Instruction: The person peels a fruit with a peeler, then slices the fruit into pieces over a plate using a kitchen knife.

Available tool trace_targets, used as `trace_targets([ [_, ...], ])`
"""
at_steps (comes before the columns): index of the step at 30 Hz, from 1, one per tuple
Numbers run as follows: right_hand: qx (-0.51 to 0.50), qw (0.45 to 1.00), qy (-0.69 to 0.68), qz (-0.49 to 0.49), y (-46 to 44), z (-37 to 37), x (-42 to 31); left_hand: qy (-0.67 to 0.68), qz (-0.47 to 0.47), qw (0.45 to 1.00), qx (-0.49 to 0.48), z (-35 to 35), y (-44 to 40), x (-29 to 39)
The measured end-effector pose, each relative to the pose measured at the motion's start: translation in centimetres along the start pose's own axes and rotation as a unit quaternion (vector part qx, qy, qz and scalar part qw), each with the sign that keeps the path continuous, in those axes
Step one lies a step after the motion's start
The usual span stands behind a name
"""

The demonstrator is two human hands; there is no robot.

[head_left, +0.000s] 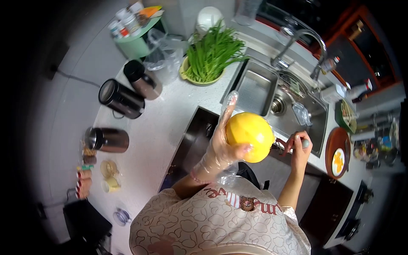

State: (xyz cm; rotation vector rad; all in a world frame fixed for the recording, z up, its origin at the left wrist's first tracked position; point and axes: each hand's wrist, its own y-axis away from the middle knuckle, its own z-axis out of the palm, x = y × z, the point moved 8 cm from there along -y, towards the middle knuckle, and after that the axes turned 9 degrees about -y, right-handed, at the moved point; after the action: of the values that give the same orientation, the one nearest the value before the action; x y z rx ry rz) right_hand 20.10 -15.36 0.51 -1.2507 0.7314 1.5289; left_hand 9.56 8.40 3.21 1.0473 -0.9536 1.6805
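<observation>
My left hand (219, 144), in a clear plastic glove, is closed around a large, round, smooth yellow fruit (250, 135) and holds it up in front of my shirt. I cannot tell the fruit's exact kind. Just right of it, my bare right hand (298, 143) grips a small tool with a pale grey-green handle (305, 143). The tool's dark, thin head (280, 143) points at the fruit's right side. Whether it touches the fruit, and what sort of tool it is, cannot be made out.
Beyond the fruit lies a steel sink (256, 83) with a tall faucet (304, 34). A bowl of green leafy stalks (210, 57) stands back left. Flasks and a kettle (122, 98) line the left counter. At right, a round brown board (333, 142) bears a plate of orange pieces (338, 162).
</observation>
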Motion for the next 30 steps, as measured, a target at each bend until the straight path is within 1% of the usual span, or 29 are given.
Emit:
trace_targets([
  [1, 0.006, 1.000, -0.009, -0.011, 0.6, -0.7, -0.5, 0.085, -0.057, 0.994, -0.035, 1.0, -0.5, -1.2],
  [2, 0.014, 1.000, -0.017, -0.022, 1.3, -1.6, -1.0, 0.167, -0.118, 0.976, -0.070, 2.3, -0.8, -2.4],
  [3, 0.004, 0.995, -0.094, -0.044, 2.1, -3.5, -0.7, 0.206, -0.144, 0.964, -0.081, 3.4, -1.2, -3.1],
  [4, 0.063, 0.992, -0.106, -0.038, 3.0, -4.7, -1.4, 0.206, -0.153, 0.962, -0.090, 4.3, -1.3, -3.7],
  [6, 0.169, 0.982, -0.013, -0.085, 5.3, -8.0, -2.9, 0.207, -0.171, 0.957, -0.115, 6.7, -1.5, -5.2],
  [7, 0.179, 0.978, 0.003, -0.109, 6.6, -9.7, -3.7, 0.192, -0.174, 0.957, -0.132, 8.0, -1.6, -5.7],
  [10, 0.295, 0.942, 0.101, -0.124, 12.5, -17.9, -4.7, 0.185, -0.207, 0.947, -0.160, 12.5, -1.0, -8.7],
  [11, 0.345, 0.921, 0.161, -0.078, 15.0, -20.5, -5.0, 0.183, -0.217, 0.944, -0.170, 14.4, -0.6, -9.2],
  [12, 0.403, 0.896, 0.184, -0.021, 17.4, -23.5, -5.0, 0.178, -0.224, 0.942, -0.177, 16.5, -0.2, -9.8],
  [14, 0.459, 0.884, 0.083, 0.026, 22.2, -28.1, -5.1, 0.190, -0.249, 0.932, -0.182, 20.8, 1.4, -11.7],
  [16, 0.496, 0.861, 0.103, 0.043, 26.6, -33.3, -5.6, 0.188, -0.264, 0.927, -0.188, 25.4, 3.1, -13.8],
  [17, 0.499, 0.863, 0.070, 0.033, 28.7, -35.8, -5.8, 0.192, -0.272, 0.923, -0.195, 27.5, 3.9, -15.3],
  [20, 0.536, 0.844, 0.015, 0.007, 34.0, -42.4, -6.9, 0.205, -0.288, 0.916, -0.188, 33.8, 6.4, -19.4],
  [21, 0.523, 0.852, 0.013, 0.004, 35.2, -44.6, -7.5, 0.206, -0.287, 0.918, -0.181, 35.2, 6.7, -21.6],
  [23, 0.536, 0.844, 0.009, 0.012, 37.3, -48.1, -8.3, 0.215, -0.330, 0.903, -0.171, 38.8, 7.7, -23.7],
  [24, 0.544, 0.839, 0.001, 0.020, 38.0, -49.9, -8.9, 0.224, -0.349, 0.895, -0.164, 40.6, 8.1, -24.6],
  [27, 0.539, 0.836, -0.099, 0.006, 38.4, -54.9, -8.9, 0.190, -0.337, 0.902, -0.190, 44.8, 8.0, -25.7],
  [30, 0.494, 0.864, -0.093, 0.017, 36.8, -61.0, -7.9, 0.181, -0.321, 0.911, -0.186, 48.0, 7.3, -26.0],
])
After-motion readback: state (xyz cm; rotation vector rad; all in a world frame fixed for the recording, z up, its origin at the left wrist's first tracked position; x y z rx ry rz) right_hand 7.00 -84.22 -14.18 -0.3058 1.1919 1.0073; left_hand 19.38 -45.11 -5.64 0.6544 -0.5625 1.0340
